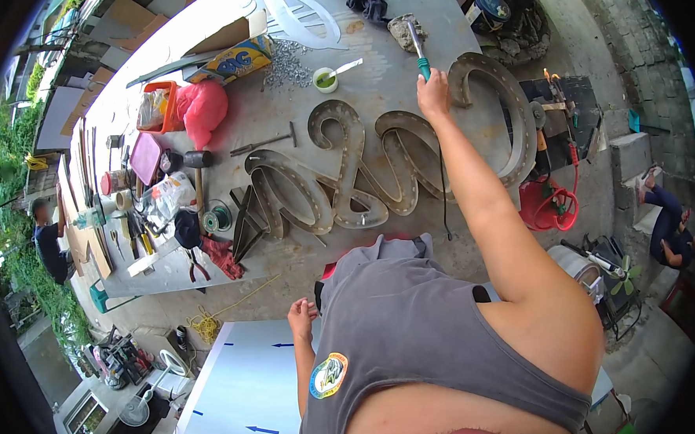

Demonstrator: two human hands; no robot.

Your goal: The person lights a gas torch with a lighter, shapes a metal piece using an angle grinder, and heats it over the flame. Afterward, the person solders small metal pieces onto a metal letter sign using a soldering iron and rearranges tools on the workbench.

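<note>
My right hand (434,94) is stretched out over the far side of the metal table, closed round the green handle of a soldering iron (424,65). The iron's metal end lies against a rough grey lump (407,35), and its black cord (443,180) hangs down past the table's near edge. Below my forearm stands a large script-shaped sheet-metal letter form (343,162) with small marks along its strips. Low by my side hangs my left hand (302,318), its fingers loosely bent and apart, with nothing seen in it.
A green-filled cup (325,80) stands near scattered metal bits (286,65). A hammer (198,163), pliers (196,266) and a pink bag (202,111) lie to the left. A red bucket (547,205) is at right; people (670,224) are at both sides.
</note>
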